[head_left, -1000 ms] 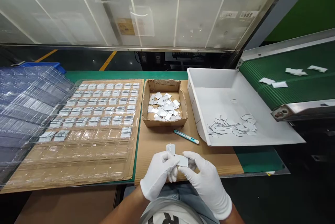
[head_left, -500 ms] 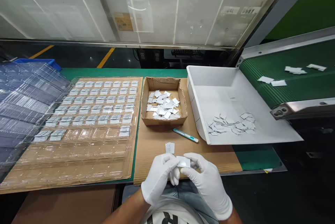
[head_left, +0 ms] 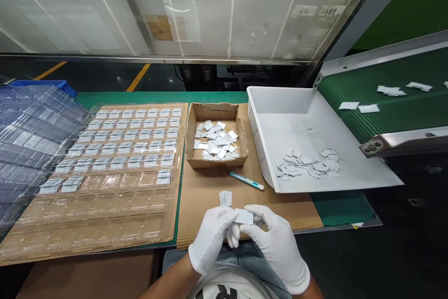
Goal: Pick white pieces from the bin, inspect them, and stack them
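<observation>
- Clear plastic blister tray (head_left: 105, 182) on the left of the surface (head_left: 210, 187) is, by my count, a bit over half loaded: the top four rows look full of little white stacks, the fifth row only has a couple at the left end and one at the right, and the rows nearest me are bare pockets.
- So I'd call it roughly halfway, with plenty of slots left to fill.
- Supply isn't short: the cardboard box (head_left: 216, 138) has a heap of loose white pieces, and the white bin (head_left: 280, 112) has another pile.
- A few more pieces sit on the green conveyor belt (head_left: 395, 112) on the right.
- From my seat, the left hand (head_left: 212, 238) and right hand (head_left: 276, 243) are both in white gloves, close together at the near edge.
- Fingers of both are curled in and pinching one small white card (head_left: 244, 216) between them, flat side up.
- A little stack of pieces (head_left: 226, 198) stands on the cardboard just beyond the hands, not touched.
- Teal knife (head_left: 246, 181) lies further off, near the box, nobody's on it.
</observation>
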